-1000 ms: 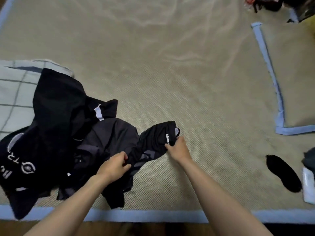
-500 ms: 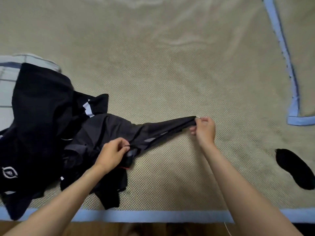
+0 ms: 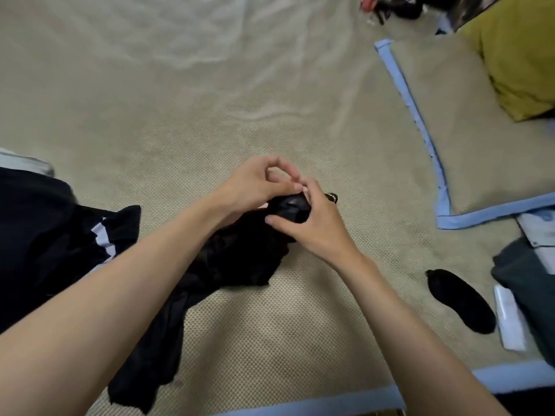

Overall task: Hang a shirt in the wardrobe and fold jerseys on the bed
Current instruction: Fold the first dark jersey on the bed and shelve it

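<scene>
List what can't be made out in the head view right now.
- Black jersey: its shape and front are unreadable; it lies bunched, with the left forearm across it.
- Right hand grips a wad of it; the left hand is at the same wad, its grip hidden by the right hand's fingers.
- Dark garment pile: cut off by the left edge.
- Clutter at the top edge: blurred, cut off.
- Wardrobe, shirt: not visible.

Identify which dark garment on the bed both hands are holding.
The black jersey at centre, bunched under both hands; the other dark garment, with a white stripe, lies untouched at left.
</scene>
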